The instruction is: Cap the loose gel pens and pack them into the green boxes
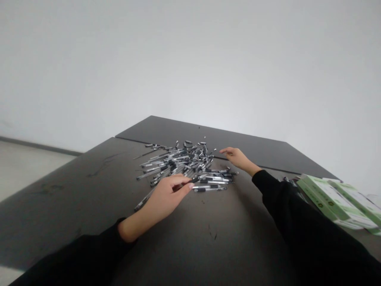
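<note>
My left hand (169, 194) is closed in a pinch on a pen (194, 180) with a dark end, at the near side of the pile. Part of that pen is hidden by the fingers. Beyond it spreads a loose heap of clear-barrelled pens (163, 161) with black grips. Several pens (212, 181) lie side by side just right of the left fingertips. My right hand (236, 158) hovers right of the heap, fingers stretched out and nothing visible in them. A tiny light piece (214, 149) lies close to its fingertips.
Small dark caps (187, 142) are scattered along the heap's far edge. Green and white boxes (333, 198) lie at the right, with more pens (290, 182) partly hidden beside them. The dark table (238, 246) has a seam across it, and a pale wall stands behind.
</note>
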Demonstrator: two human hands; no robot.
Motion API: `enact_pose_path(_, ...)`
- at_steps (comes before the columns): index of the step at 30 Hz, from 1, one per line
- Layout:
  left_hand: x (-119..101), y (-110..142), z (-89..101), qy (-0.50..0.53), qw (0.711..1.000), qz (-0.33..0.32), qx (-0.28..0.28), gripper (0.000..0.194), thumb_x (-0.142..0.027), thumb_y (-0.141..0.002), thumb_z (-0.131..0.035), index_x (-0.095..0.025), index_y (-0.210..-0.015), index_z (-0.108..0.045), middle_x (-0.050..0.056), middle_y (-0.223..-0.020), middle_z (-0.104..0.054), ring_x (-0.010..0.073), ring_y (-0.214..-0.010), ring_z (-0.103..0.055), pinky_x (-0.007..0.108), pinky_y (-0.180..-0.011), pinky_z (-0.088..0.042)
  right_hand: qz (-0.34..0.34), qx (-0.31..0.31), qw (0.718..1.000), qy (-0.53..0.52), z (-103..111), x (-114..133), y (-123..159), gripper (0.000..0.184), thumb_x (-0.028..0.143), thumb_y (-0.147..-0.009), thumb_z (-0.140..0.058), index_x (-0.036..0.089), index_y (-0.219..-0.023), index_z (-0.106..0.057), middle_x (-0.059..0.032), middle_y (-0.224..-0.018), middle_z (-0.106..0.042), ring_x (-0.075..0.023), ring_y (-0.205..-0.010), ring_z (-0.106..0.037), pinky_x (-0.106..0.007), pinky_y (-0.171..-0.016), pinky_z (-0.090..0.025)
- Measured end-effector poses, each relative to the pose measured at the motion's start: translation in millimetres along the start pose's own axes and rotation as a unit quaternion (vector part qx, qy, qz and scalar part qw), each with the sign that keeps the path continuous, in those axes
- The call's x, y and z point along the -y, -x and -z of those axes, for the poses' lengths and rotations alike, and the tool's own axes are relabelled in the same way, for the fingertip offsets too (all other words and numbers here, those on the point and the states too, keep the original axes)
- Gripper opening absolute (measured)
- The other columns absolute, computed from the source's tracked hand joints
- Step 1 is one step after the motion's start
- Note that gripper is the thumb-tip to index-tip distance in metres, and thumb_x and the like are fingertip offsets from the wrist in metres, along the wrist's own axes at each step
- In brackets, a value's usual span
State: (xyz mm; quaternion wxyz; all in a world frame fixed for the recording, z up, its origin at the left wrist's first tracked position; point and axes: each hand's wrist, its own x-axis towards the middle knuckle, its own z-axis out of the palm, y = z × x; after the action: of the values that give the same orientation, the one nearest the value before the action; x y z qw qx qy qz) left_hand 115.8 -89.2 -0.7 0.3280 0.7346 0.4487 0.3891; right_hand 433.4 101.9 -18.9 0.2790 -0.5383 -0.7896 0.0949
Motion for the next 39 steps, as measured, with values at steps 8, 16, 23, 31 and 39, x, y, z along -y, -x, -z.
enact_pose_path(8,14.4,11.5,29.9,-0.017,0.998,0.035,-0.055,0.035,-0.044,-0.093,-0.054,-0.017,-0.076,-0.07,0.002,-0.073,-0.059,0.0173,-0.073,-0.055,0.028,-0.067,-0.041,-0.02,0.091,0.989,0.117,-11.8,27.6,-92.4,0.02,0.017,-0.087,-0.063,0.011,-0.092,-0.082,-0.0124,-0.095,-0.081,-0.0227,-0.09,-0.074,-0.026,-0.083,-0.054)
enact_pose_path(16,1.8,12.9,29.0,0.008,0.998,0.04,-0.041,0.03,-0.04,-0.09,-0.056,-0.019,-0.078,-0.074,0.002,-0.072,-0.062,0.0173,-0.071,-0.058,0.027,-0.064,-0.042,-0.102,0.127,0.967,0.196,-50.5,43.5,-120.5,0.03,0.035,-0.083,-0.073,0.006,-0.08,-0.079,-0.0158,-0.073,-0.074,-0.0257,-0.078,-0.072,-0.026,-0.067,-0.049)
enact_pose_path(23,5.7,13.3,30.3,0.007,0.997,0.054,-0.06,0.033,-0.041,-0.09,-0.056,-0.017,-0.072,-0.068,0.0,-0.071,-0.058,0.0146,-0.066,-0.052,0.027,-0.063,-0.038,-0.135,0.076,0.972,0.177,-57.0,55.2,-114.3,0.018,0.017,-0.077,-0.072,0.003,-0.086,-0.078,-0.0186,-0.075,-0.075,-0.0265,-0.081,-0.073,-0.027,-0.072,-0.05)
enact_pose_path(31,6.6,7.2,30.1,0.008,0.997,0.025,-0.067,0.031,-0.038,-0.093,-0.053,-0.017,-0.071,-0.06,-0.002,-0.068,-0.051,0.0135,-0.067,-0.046,0.026,-0.063,-0.034,-0.08,-0.01,0.997,-0.014,5.3,111.4,-67.3,0.036,0.032,-0.097,-0.054,0.009,-0.117,-0.074,-0.0085,-0.085,-0.073,-0.0159,-0.076,-0.065,-0.026,-0.071,-0.05)
enact_pose_path(39,-14.4,3.2,6.5,0.083,0.996,0.021,-0.024,0.037,-0.042,-0.095,-0.049,-0.019,-0.066,-0.051,-0.005,-0.057,-0.038,0.0112,-0.056,-0.037,0.025,-0.055,-0.027,-0.006,-0.019,0.907,-0.42,47.7,183.1,57.7,0.039,0.052,-0.065,-0.091,0.021,-0.085,-0.077,-0.0038,-0.08,-0.073,-0.0159,-0.072,-0.065,-0.033,-0.074,-0.055)
